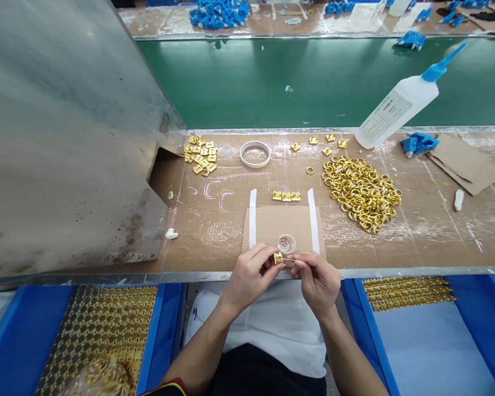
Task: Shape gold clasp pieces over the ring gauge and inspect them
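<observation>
My left hand (251, 273) pinches a small square gold-coloured metal piece (278, 258) between thumb and fingertips near the table's front edge. Closed round a thin stick (289, 260), my right hand (320, 281) points its tip leftward at the gold piece. Just beyond both hands, a small clear round cup (286, 243) sits on a cardboard pad (281, 223); what it holds is hard to make out. A short row of gold pieces (286, 196) lies past the pad's far edge.
A heap of gold rings (361, 192) lies right, more gold pieces (201, 154) left. A roll of white tape (254, 154) and a tilted white bottle (398, 110) stand behind. A metal housing (78, 137) blocks the left. Blue trays (160, 330) flank my lap.
</observation>
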Action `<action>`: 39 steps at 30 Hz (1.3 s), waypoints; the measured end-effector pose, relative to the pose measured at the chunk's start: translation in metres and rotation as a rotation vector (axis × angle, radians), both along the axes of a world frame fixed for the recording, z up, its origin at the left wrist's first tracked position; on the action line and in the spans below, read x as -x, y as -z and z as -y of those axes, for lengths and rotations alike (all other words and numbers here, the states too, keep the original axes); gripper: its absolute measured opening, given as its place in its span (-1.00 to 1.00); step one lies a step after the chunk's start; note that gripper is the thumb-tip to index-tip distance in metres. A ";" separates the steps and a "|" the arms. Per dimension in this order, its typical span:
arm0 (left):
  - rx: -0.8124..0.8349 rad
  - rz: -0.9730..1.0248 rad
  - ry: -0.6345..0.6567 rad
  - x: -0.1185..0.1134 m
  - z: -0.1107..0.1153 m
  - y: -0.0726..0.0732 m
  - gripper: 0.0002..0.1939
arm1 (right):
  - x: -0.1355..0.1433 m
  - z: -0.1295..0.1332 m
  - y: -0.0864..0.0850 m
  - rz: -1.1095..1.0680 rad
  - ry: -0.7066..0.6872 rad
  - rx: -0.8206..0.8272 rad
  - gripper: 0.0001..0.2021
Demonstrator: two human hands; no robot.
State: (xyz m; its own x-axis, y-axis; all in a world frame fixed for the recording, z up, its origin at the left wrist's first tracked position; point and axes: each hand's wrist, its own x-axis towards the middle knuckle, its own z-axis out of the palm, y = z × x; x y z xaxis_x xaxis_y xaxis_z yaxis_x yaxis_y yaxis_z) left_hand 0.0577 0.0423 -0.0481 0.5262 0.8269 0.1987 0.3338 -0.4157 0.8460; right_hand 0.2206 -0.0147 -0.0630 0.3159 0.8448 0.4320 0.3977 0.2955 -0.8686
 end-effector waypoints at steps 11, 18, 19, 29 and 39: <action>-0.030 -0.002 -0.003 -0.001 0.000 -0.001 -0.88 | 0.001 0.000 0.001 -0.011 -0.030 -0.011 -0.84; -0.043 -0.006 -0.005 -0.001 0.000 -0.001 -0.87 | 0.003 -0.001 0.002 -0.013 -0.050 -0.046 -0.83; -0.045 -0.003 -0.006 -0.001 0.000 -0.001 -0.87 | 0.003 -0.001 0.002 -0.013 -0.050 -0.050 -0.83; -0.048 -0.001 -0.004 -0.001 0.000 -0.002 -0.88 | 0.004 -0.001 0.002 -0.046 -0.050 -0.060 -0.80; -0.062 0.006 -0.004 -0.002 -0.001 0.000 -0.88 | 0.004 -0.002 0.001 -0.056 -0.047 -0.068 -0.81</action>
